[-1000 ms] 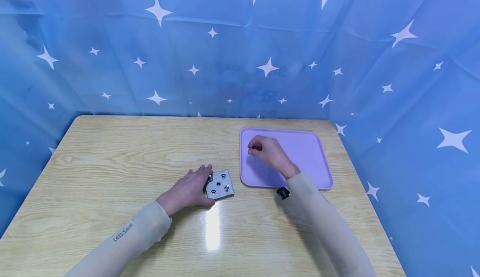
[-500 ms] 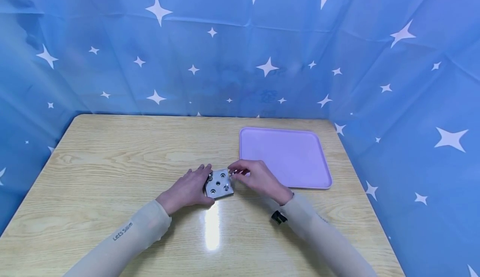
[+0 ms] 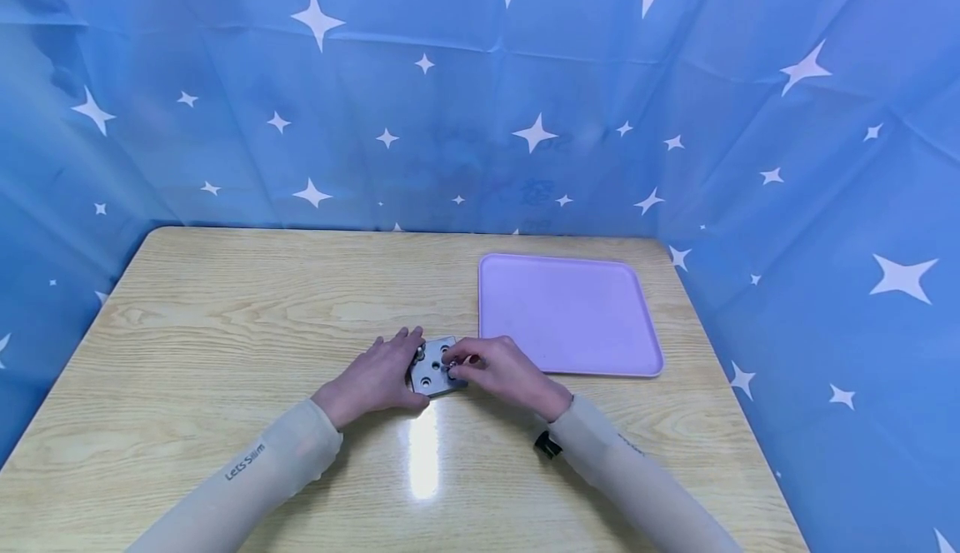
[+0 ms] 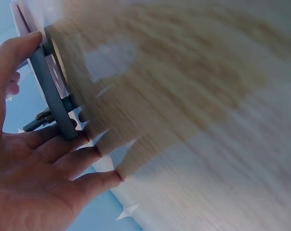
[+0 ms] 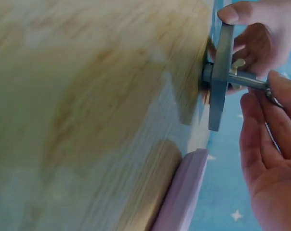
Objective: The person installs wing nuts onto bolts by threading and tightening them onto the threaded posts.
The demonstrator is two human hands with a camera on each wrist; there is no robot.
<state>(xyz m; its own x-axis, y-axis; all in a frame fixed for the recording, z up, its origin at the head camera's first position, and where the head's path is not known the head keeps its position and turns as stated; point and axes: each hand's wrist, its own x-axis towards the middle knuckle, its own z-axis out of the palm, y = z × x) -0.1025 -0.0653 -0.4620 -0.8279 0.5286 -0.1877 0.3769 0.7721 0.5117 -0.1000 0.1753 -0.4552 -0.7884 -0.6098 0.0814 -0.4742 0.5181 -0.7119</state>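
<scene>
In the head view a square metal plate [image 3: 437, 384] with several holes stands slightly raised at the middle of the table. My left hand [image 3: 381, 376] holds it by its left side, thumb at the near corner and fingertips at the far one. Two bolts point up from the plate; the far-left one carries a wing nut [image 5: 238, 65]. At the tip of the near-right bolt [image 5: 249, 82], my right hand [image 3: 504, 370] pinches a small shiny metal piece [image 5: 273, 98], seemingly a wing nut, mostly covered by the fingers.
A purple tray [image 3: 570, 316] lies just beyond the right hand, near the table's back right corner. Beneath everything is a light wooden table [image 3: 247, 320]. A blue star-patterned curtain [image 3: 420, 120] closes off the back and sides.
My right hand has come from over the tray, leftward and nearer, to the bolt on the plate with the small metal piece in its fingers. The left hand has kept its place.
</scene>
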